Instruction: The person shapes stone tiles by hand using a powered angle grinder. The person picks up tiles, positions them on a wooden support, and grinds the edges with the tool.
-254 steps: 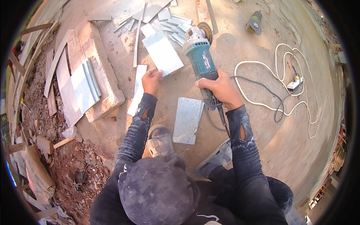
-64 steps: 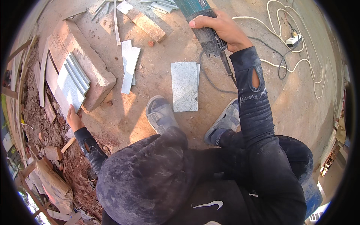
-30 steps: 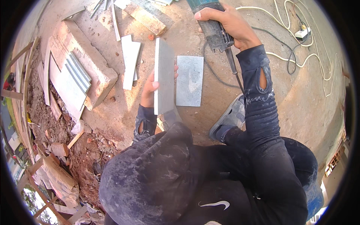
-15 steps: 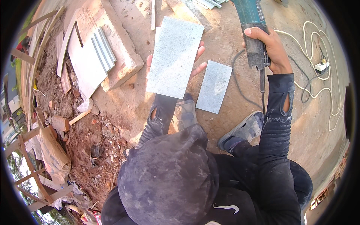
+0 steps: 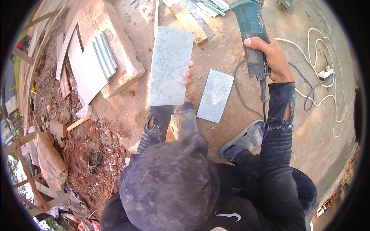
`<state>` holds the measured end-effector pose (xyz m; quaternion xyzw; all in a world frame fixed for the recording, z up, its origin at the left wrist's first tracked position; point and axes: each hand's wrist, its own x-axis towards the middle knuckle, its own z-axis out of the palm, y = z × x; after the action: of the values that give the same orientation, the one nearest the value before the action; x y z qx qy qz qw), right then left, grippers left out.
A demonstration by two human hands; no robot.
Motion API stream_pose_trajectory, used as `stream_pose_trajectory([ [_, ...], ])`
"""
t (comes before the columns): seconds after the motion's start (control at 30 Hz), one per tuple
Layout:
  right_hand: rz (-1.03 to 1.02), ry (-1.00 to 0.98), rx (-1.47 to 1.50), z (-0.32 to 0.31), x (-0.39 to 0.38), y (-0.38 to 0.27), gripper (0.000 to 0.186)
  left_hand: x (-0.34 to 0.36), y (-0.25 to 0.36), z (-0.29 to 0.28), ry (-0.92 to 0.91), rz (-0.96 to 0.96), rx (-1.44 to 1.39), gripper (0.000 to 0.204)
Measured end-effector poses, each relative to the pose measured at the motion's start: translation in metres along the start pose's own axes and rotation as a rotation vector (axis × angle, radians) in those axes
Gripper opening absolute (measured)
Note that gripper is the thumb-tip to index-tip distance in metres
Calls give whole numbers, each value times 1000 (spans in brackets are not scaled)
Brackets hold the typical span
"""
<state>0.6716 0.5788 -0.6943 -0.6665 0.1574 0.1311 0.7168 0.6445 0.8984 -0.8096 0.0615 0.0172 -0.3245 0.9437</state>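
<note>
My left hand (image 5: 188, 73) is under a grey stone tile (image 5: 169, 67), its fingertips curled over the tile's right edge. The tile hides the palm and thumb. My right hand (image 5: 271, 57) is wrapped round the black rear body of a teal angle grinder (image 5: 249, 23), held away to the right of the tile. The front end of the grinder lies at the upper rim of the picture, so its disc cannot be made out. Between my hands, a smaller grey tile (image 5: 215, 95) lies flat on the ground.
A pale stone slab (image 5: 129, 65) at the left bears a wide tile (image 5: 86, 73) and several narrow strips (image 5: 105, 52). More cut strips (image 5: 210, 7) lie at the top. Right, a white cable (image 5: 312, 63) loops near a socket block (image 5: 325, 74). Rubble (image 5: 92, 142) covers the lower left.
My left fingers have closed from spread to curled on the tile's edge. The held tile has turned more upright and shifted slightly left. The grinder stays in my right hand.
</note>
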Motion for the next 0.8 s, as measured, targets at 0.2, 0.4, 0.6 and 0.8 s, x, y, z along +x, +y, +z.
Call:
stream_pose_trajectory([
  [0.2,25,29,-2,-4,-3,-2,40,34,37,11,513,207,672,39],
  [0.4,48,40,30,-5,-2,1,40,121,71,-7,650,327,876,38],
  [0.6,58,31,24,-8,-5,1,43,166,80,-38,724,333,823,45],
  [0.8,64,34,33,-15,-10,0,39,181,66,-51,807,415,807,44],
])
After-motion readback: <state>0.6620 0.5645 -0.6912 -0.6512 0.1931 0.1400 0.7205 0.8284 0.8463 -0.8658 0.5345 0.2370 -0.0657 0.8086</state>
